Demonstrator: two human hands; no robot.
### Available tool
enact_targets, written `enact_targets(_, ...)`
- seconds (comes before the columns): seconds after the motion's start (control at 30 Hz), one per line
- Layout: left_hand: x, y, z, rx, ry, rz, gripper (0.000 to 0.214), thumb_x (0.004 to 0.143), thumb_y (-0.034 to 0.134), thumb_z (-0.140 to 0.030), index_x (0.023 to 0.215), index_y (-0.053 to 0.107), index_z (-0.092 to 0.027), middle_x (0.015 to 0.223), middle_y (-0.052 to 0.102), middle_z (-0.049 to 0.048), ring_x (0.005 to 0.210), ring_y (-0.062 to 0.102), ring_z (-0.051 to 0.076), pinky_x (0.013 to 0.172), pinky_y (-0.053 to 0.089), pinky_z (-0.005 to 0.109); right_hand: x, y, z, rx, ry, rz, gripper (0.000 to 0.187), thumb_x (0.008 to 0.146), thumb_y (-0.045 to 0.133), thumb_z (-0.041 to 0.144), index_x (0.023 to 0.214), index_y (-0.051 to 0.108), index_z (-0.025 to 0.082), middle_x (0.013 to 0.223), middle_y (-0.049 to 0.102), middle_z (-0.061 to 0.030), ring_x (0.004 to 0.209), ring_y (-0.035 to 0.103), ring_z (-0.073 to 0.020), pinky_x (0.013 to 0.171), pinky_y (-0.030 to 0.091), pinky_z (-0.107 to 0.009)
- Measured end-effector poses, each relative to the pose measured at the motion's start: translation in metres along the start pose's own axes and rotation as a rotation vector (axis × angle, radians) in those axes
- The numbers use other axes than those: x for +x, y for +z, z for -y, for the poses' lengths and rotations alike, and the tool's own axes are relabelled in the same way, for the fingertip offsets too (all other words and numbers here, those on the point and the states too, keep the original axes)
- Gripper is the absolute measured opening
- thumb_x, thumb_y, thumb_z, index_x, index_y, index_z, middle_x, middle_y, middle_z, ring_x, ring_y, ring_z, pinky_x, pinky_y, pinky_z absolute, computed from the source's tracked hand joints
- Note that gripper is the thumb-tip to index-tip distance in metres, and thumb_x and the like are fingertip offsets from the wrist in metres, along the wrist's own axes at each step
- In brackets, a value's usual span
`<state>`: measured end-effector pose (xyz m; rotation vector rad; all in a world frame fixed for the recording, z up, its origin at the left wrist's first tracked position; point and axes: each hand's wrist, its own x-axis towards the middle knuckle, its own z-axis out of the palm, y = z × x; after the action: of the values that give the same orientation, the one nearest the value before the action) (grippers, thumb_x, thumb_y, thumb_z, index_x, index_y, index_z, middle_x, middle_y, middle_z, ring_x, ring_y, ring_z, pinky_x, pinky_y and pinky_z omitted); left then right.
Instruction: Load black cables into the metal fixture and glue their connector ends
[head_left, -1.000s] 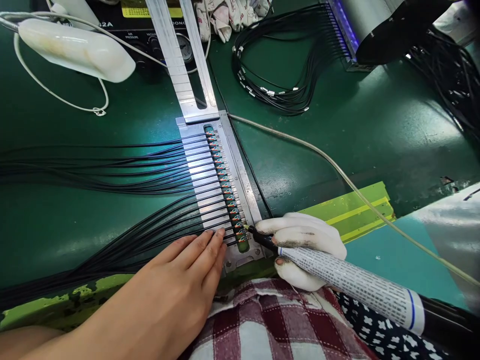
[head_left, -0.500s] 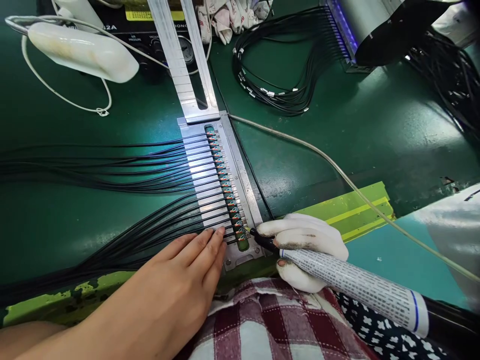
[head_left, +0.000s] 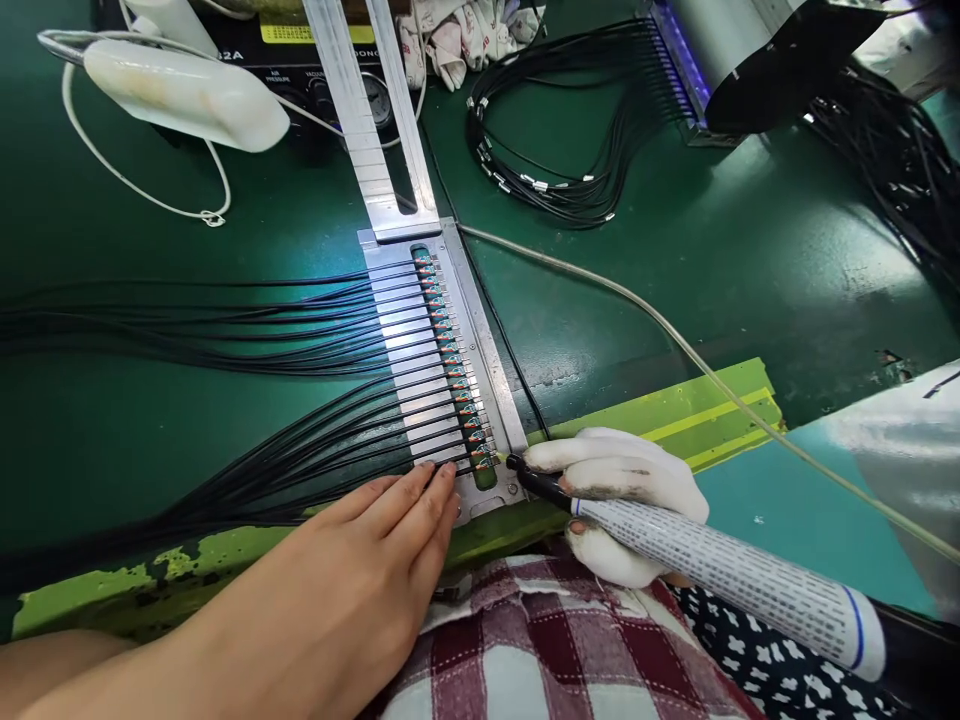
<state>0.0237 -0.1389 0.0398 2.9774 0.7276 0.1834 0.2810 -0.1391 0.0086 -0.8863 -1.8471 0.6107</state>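
My bare left hand (head_left: 360, 570) lies flat, fingers stretched together, its tips pressing the nearest black cables (head_left: 225, 460) against the near end of a metal fixture (head_left: 491, 350). My right hand (head_left: 622, 480), in a white glove, grips a long pen-like tool (head_left: 720, 570) with a grey patterned handle. The tool's fine tip touches the closest cable end in the row of small coloured connectors (head_left: 450, 355) held in the fixture's slot. Several black cables fan out leftward from the fixture.
A thin beige hose (head_left: 675, 340) runs from the fixture across the green mat to the right. A coil of black cables (head_left: 562, 150) lies at the back, a white oblong object (head_left: 187, 95) back left, a yellow-green strip (head_left: 675, 415) along the table edge.
The view has shifted slightly. Both hands stay at the near end of the fixture, with the tool tip still at the closest connector.
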Motion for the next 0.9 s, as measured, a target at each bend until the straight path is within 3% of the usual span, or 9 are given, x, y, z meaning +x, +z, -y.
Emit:
enact_targets(0.4, -0.0002, 0.0013, 0.0003, 0.001, 0.001, -0.031, 0.043, 0.082, 0.05, -0.017, 0.12, 0.068, -0.009, 0.128, 0.071, 0.012, 0.116, 0.063, 0.024, 0.099, 0.041, 0.038, -0.0037, 0.0043, -0.0031, -0.003, 0.011, 0.019, 0.017, 0.078, 0.067, 0.021, 0.095, 0.064, 0.019, 0.096, 0.08, -0.0099, 0.079, 0.077, -0.0219, 0.062, 0.059, -0.032)
enact_targets(0.9, 0.0027, -0.0003, 0.0004, 0.008, -0.017, -0.014, 0.041, 0.089, 0.043, -0.013, 0.118, 0.071, -0.011, 0.126, 0.072, 0.0093, 0.114, 0.065, 0.022, 0.098, 0.043, 0.036, -0.0071, 0.0052, -0.0054, 0.007, -0.007, 0.012, 0.019, 0.079, 0.069, 0.023, 0.096, 0.064, 0.019, 0.095, 0.08, -0.0088, 0.082, 0.078, -0.0225, 0.061, 0.059, -0.032)
